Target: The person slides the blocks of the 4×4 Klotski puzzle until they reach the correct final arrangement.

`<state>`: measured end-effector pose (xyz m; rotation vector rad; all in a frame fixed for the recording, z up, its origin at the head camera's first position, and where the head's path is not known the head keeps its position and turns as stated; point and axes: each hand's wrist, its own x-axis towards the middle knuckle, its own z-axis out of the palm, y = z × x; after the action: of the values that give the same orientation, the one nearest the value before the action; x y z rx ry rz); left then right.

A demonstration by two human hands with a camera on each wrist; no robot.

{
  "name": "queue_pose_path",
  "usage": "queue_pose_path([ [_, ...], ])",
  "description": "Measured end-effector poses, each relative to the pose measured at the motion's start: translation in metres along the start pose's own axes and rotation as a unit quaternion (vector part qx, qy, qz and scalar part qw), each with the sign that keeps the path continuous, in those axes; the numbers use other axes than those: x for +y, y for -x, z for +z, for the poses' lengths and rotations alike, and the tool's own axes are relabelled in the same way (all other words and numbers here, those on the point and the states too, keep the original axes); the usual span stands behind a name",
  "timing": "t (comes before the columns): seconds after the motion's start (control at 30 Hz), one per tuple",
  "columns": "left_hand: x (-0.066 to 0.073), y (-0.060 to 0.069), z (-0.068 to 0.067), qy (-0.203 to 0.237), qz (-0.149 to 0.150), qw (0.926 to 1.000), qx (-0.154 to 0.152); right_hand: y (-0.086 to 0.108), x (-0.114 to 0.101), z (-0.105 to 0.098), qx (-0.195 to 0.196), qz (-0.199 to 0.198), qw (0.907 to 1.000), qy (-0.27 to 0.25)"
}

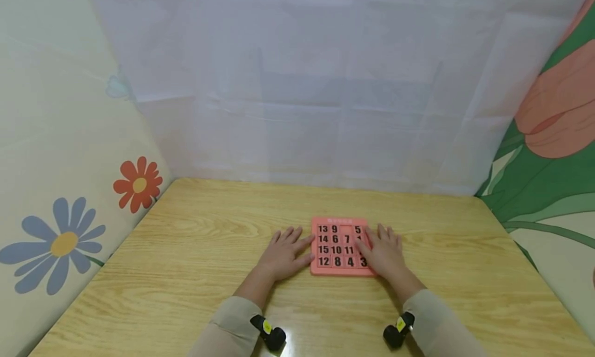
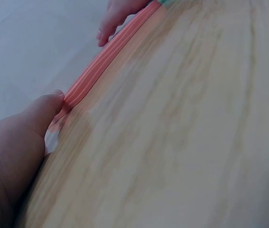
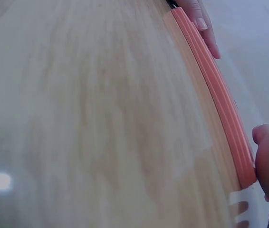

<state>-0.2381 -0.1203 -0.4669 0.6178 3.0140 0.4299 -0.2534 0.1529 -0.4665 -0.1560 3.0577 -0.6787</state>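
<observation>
Fingers (image 1: 292,236) of the left hand (image 1: 280,258) lie fanned apart and fairly straight, the index finger and thumb reaching the left edge of a pink number slide puzzle (image 1: 342,245), the others pointing away over the table (image 1: 186,284). The right hand (image 1: 388,256) is spread too: its thumb extends over the right-hand column, hiding much of the tile in the third row, and its index finger lies at the right edge. Whether that thumb presses on a tile I cannot tell.

The puzzle sits flat on the table, between the hands. Its rows, from the far side, show 13, 9, a gap and 5; 14, 6, 7 and a partly covered tile; 15, 10, 11 and the hidden one; 12, 8, 4 and 3. From the left wrist, the thumb tip meets the near corner of the ridged pink side.

Light beige sleeves (image 1: 232,323) cover the forearms, and a small black device with a yellow label hangs at the left wrist (image 1: 274,338), another at the right (image 1: 396,336). Wood grain runs across the tabletop, up to a creased white sheet (image 1: 302,114) behind. A blue flower (image 1: 63,244) and a red flower (image 1: 139,185) decorate the left panel (image 1: 42,140); a pink tulip (image 1: 562,109) the right.
</observation>
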Motion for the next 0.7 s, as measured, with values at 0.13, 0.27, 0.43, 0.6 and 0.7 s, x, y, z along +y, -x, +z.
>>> queue_pose_path([
  [0.13,0.0,0.001,-0.001,0.0,0.001,1.0,-0.001,0.001,-0.002,0.0,-0.008,0.001,1.0,-0.004],
  [0.27,0.0,0.001,-0.002,0.001,0.002,1.0,0.0,0.002,-0.004,-0.001,-0.017,-0.001,0.9998,-0.011],
  [0.43,0.0,0.001,-0.002,0.002,0.002,1.0,0.0,0.002,-0.008,-0.001,-0.021,-0.004,0.9997,-0.013],
  [0.6,0.0,0.001,-0.002,0.002,0.002,1.0,0.0,0.003,-0.012,-0.001,-0.021,-0.004,0.9997,-0.013],
  [0.7,0.0,0.001,-0.001,0.002,0.003,1.0,0.0,0.002,-0.015,0.001,-0.022,-0.003,0.9997,-0.011],
])
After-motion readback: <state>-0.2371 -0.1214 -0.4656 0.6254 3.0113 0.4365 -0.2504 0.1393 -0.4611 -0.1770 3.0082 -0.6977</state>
